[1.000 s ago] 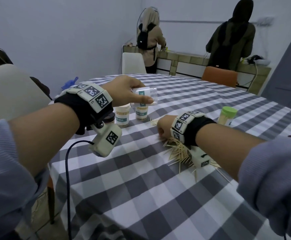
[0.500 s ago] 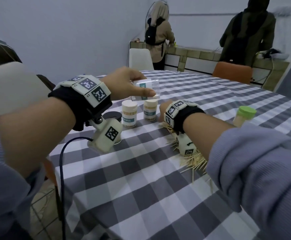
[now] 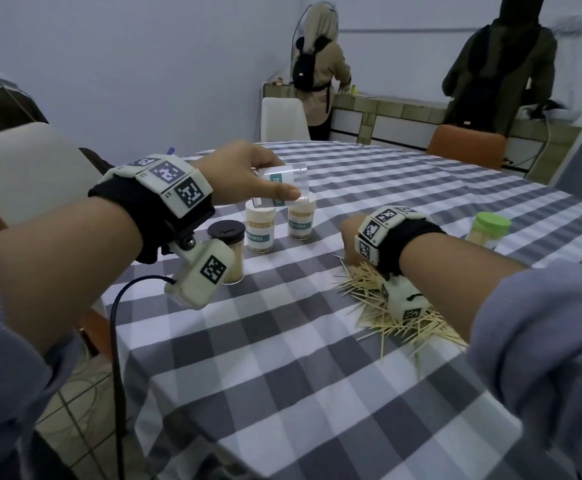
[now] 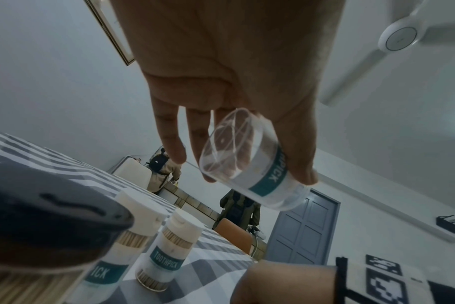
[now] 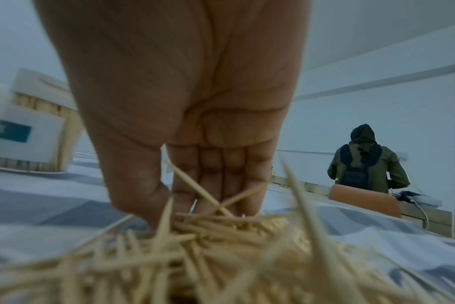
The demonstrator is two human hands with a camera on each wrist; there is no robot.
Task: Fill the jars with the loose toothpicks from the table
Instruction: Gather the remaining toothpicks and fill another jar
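My left hand (image 3: 279, 185) holds an empty clear jar (image 3: 284, 187) with a teal label, tipped on its side in the air over two white-lidded jars. The left wrist view shows the jar (image 4: 257, 164) gripped between thumb and fingers, its mouth pointing away to the right. Loose toothpicks (image 3: 362, 282) lie in a heap on the checked tablecloth at the right. My right hand (image 3: 350, 240) is down at the heap's far end. In the right wrist view its thumb and fingers (image 5: 208, 185) close together in the toothpicks (image 5: 208, 246).
Two full white-lidded jars (image 3: 261, 230) (image 3: 301, 220) and a black-lidded jar (image 3: 229, 237) stand under my left hand. A green-lidded jar (image 3: 490, 230) stands at the right. The table's left edge (image 3: 116, 306) is near. Chairs and two people are at the back.
My left hand keeps the jar raised in the same pose. My right hand stays at the far end of the heap; mostly the head view has shifted.
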